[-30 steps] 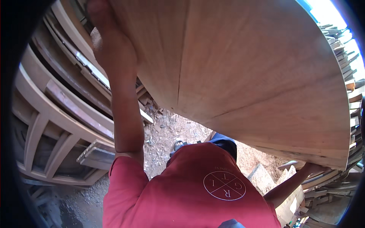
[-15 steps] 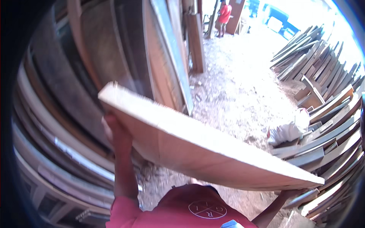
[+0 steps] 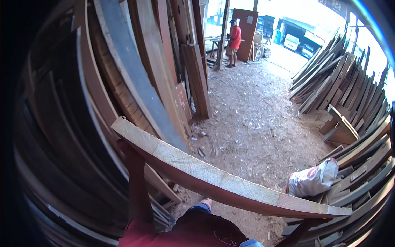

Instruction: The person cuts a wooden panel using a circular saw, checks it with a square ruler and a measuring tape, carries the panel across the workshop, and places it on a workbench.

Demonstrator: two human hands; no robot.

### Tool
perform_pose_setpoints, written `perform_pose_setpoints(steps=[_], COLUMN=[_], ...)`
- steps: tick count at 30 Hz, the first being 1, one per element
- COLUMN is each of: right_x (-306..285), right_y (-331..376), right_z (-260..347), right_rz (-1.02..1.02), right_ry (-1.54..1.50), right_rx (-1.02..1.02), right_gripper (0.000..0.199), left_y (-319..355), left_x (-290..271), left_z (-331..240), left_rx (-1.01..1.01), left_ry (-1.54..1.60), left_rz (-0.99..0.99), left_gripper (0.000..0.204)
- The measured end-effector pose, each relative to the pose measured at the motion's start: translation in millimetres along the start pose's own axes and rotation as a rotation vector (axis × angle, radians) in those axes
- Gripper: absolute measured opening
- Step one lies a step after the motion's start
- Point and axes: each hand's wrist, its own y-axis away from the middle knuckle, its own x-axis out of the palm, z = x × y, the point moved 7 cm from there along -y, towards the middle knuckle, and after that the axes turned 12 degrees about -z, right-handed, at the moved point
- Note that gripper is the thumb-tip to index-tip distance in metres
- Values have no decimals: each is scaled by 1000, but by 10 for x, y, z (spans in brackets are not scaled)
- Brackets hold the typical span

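Note:
A wide, thick wooden panel (image 3: 218, 179) spans in front of my body, its pale sawn edge facing up and its brown face below. It slopes down from left to right. My left hand (image 3: 131, 153) is closed on the panel's underside near its left end; shadow darkens its fingers. At the lower right end, my right hand (image 3: 313, 222) supports the panel from beneath, with most of its fingers hidden by the wood.
Tall boards (image 3: 144, 74) lean along the left side. More planks (image 3: 349, 82) are stacked on the right, with a white sack (image 3: 313, 179) beside them. Shavings cover the floor (image 3: 251, 115). Farther off, a person in red (image 3: 234, 39) stands near a brown door panel (image 3: 247, 35).
The view has tilted up and shows more of the floor ahead. The panel now shows mainly its top edge, and its left end sits lower. Both hands still hold it.

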Motion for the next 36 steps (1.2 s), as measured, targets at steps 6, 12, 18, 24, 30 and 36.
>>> perform_pose_setpoints(steps=[6, 12, 18, 24, 30, 36], right_x=[1438, 2674, 3850, 5550, 7542, 9364], right_y=[-269, -614, -1038, -1615, -1932, -2002], right_z=[-710, -1412, -2647, -4244, -5524, -6570], right_rz=[-49, -123, -160, -121, 33, 107], right_ry=[31, 68, 83, 59, 4, -44], right_rx=[-25, -60, -56, -6, 30, -38], right_gripper=[72, 72, 72, 72, 72, 72], left_y=[-944, -1390, -1902, -2602, -3376, -4177], left_x=[936, 2817, 3930, 4496, 5000, 5362], left_z=[2155, 2802, 3995, 5115, 5665, 6689], left_rx=[-135, -73, -61, -119, 31, 256], left_ry=[114, -54, 29, 27, -52, -285], left_rz=[161, 166, 145, -79, -208, -424], left_gripper=[82, 83, 77, 72, 72, 74])
